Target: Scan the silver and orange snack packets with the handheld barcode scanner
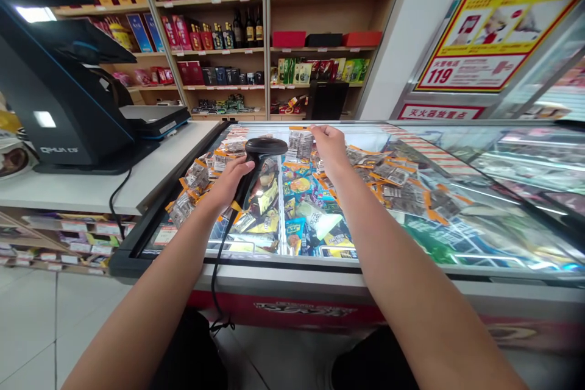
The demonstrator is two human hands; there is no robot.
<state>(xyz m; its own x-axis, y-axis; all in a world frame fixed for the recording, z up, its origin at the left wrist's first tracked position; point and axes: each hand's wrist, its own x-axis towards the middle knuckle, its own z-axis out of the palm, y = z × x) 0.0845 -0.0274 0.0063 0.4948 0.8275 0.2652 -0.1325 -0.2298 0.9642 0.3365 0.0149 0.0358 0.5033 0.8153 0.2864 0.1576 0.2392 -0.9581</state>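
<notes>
My left hand (233, 181) is wrapped round the handle of a black barcode scanner (267, 146), and its cord hangs down over the front of the freezer. Pinched in my right hand (328, 145) is a small clear snack packet (300, 144) with an orange top edge and printed label. The packet is just right of the scanner's head, apart from it. Similar orange-edged packets (393, 173) lie scattered on the glass lid to the right. More of these packets (196, 177) are heaped left of the scanner, partly behind my left hand.
Under the glass of the chest freezer (292, 265) are colourful frozen-treat wrappers (315, 219). A checkout terminal (77, 91) and a weighing scale (153, 119) stand on the white counter (68, 186) at left. Shelves (210, 0) of boxes and bottles rise behind.
</notes>
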